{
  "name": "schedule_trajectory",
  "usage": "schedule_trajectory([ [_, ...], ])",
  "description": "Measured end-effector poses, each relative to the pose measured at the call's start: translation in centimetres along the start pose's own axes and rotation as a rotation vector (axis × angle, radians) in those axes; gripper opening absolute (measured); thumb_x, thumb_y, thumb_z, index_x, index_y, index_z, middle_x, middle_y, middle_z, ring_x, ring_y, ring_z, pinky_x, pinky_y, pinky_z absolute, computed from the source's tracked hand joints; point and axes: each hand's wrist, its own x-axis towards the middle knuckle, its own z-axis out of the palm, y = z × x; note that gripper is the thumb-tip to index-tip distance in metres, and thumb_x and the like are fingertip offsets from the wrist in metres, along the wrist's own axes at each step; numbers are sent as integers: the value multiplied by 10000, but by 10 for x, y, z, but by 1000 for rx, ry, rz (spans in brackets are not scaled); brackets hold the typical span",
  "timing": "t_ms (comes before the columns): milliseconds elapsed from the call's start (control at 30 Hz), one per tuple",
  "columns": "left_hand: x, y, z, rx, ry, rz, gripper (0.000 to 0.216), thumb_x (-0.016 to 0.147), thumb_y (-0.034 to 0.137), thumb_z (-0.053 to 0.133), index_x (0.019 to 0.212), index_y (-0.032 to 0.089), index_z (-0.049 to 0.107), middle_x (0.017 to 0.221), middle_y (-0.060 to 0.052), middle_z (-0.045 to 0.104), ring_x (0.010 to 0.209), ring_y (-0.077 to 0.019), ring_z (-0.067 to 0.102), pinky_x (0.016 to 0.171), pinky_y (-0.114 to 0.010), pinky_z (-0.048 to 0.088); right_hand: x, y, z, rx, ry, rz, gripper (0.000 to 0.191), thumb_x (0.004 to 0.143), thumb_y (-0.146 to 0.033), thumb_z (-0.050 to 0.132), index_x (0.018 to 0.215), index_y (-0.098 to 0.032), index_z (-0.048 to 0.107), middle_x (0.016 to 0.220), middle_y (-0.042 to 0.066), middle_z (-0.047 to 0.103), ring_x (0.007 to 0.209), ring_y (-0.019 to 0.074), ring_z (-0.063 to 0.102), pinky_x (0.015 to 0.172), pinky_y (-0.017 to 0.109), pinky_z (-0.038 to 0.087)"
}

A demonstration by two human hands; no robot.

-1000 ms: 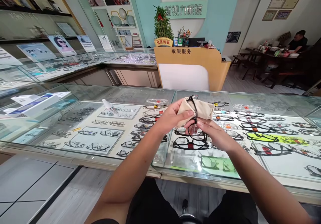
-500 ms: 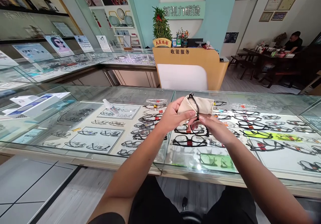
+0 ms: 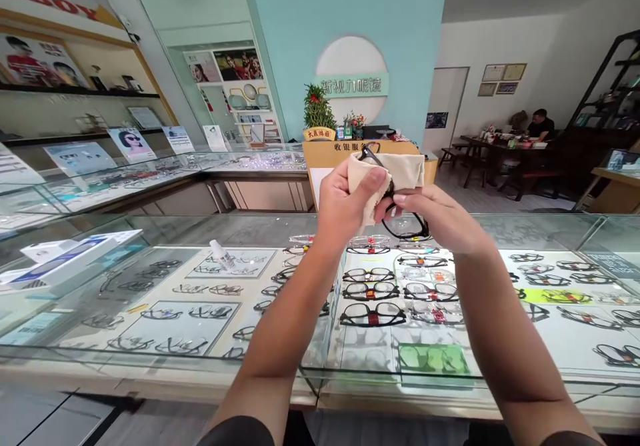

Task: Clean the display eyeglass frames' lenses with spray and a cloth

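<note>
I have both hands raised in front of me, above the glass surface (image 3: 165, 233), with a pair of black glasses (image 3: 406, 223) shared between them. My left hand (image 3: 343, 203) is closed on a beige cloth (image 3: 407, 169), thumb pressing the fabric against one lens, so that lens and its temple are mostly wrapped; only a black tip pokes out at the top of the cloth. My right hand (image 3: 440, 219) pinches the frame at the other lens, fingers curled over its rim, and that bare lens hangs just below my fingertips. The frame's long axis runs from upper left, inside the cloth, down to lower right, so the uncovered end lies on the right hand's side while the cloth sits with the left. The two hands nearly touch at the bridge.

Under the glass lie rows of display frames with small red tags I can't read. A small spray bottle (image 3: 221, 254) and a white-and-blue box (image 3: 75, 254) rest on the surface to my left, well apart from my hands. Readable writing: the wall sign (image 3: 351, 86) says 新视力眼镜; the counter behind shows 收银服, the rest hidden by the cloth; the plant pot's label is too small to be sure of.
</note>
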Motion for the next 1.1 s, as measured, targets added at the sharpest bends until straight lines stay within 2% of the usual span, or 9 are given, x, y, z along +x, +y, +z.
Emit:
schedule_trajectory([
  [167,-4,-2,0,28,46,-24,401,932,585,781,883,221,620,579,56,592,367,-85,474,385,-240,427,-1,-3,2,-8,-27,63,366,1081,-336,516,955,-213,837,991,38,795,968,190,676,932,304,493],
  [333,-3,-1,-14,99,70,-63,446,940,624,751,834,211,621,628,28,605,446,-94,499,424,-236,405,-2,7,-1,19,20,113,342,1077,-380,568,1014,-240,874,1011,34,823,954,192,683,883,308,498],
  [467,1,4,-33,177,-84,-137,435,953,609,742,885,183,681,726,-22,677,584,-127,591,522,-245,467,-3,11,-7,92,63,153,299,1035,-362,636,917,-247,886,1040,42,847,976,198,695,851,302,496],
  [600,6,8,-48,151,-309,-212,380,934,532,795,1011,170,707,826,-44,723,674,-145,653,589,-245,516,-2,11,-13,142,68,194,324,1020,-362,655,825,-225,874,911,50,839,787,163,647,765,295,487],
  [700,10,7,-49,115,-358,-251,403,854,423,894,1106,176,701,888,-41,751,686,-138,671,620,-239,542,0,12,-16,152,35,202,333,1029,-356,642,832,-223,876,918,50,839,783,159,656,773,294,496],
  [800,11,2,-46,95,-337,-256,484,766,345,961,1140,177,702,908,-38,770,700,-140,687,641,-239,555,2,17,-18,172,19,193,316,1032,-345,646,855,-225,878,956,47,846,834,161,682,821,291,508],
  [900,11,-6,-42,108,-244,-220,512,715,337,991,1117,175,718,941,-44,784,760,-155,707,686,-253,571,4,24,-18,196,9,187,282,1010,-351,680,856,-219,875,946,49,845,855,163,688,817,288,507],
  [1000,9,-15,-36,146,-139,-158,476,717,401,991,1052,184,731,873,-24,765,705,-144,679,643,-255,548,6,30,-16,189,-16,169,273,997,-384,706,860,-217,871,949,49,842,896,169,695,832,289,505],
  [1100,8,-23,-29,158,-75,-103,410,814,529,907,931,196,700,724,-6,712,570,-131,616,540,-261,491,8,33,-14,142,-38,158,279,1003,-420,705,914,-220,876,965,47,840,904,170,687,861,297,504],
])
